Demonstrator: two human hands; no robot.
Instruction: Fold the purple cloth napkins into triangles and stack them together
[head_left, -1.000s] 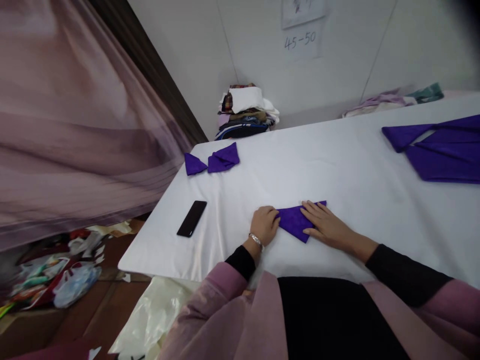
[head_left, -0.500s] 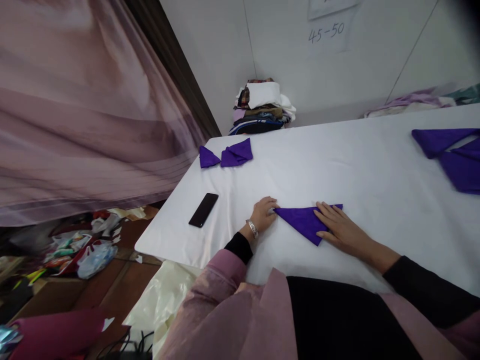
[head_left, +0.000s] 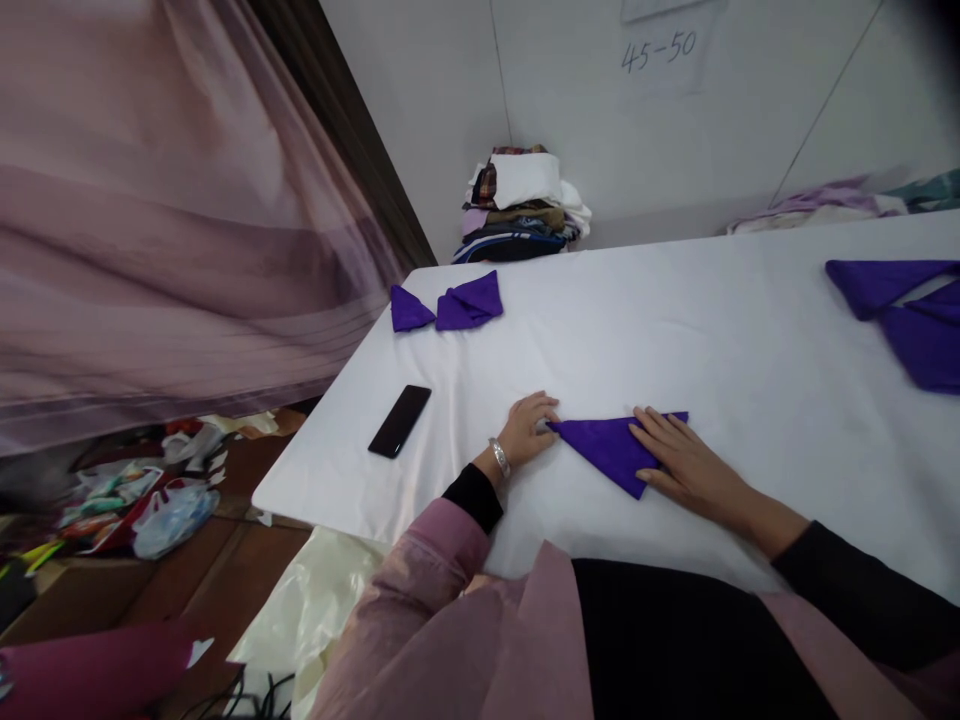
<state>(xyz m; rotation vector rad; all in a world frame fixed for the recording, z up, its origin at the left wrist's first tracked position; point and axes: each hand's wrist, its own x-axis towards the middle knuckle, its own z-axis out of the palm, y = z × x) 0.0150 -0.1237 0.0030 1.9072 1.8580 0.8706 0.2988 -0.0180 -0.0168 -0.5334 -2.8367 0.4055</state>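
Note:
A purple cloth, folded into a triangle, lies on the white-covered table in front of me. My left hand, with a silver bracelet at the wrist, is at the cloth's pointed left corner. Its thumb and fingers close around that tip. My right hand rests flat over the right part of the cloth, fingers stretched out and thumb apart, hiding some of it.
A black phone lies on the table to the left. Folded purple pieces sit at the far left corner, and more purple cloth at the right. Stacked clothes stand behind the table; a curtain hangs left.
The view has shifted slightly, so the table items appear a little displaced. Both hands keep nearly the same places on the purple cloth, whose folded shape looks the same.

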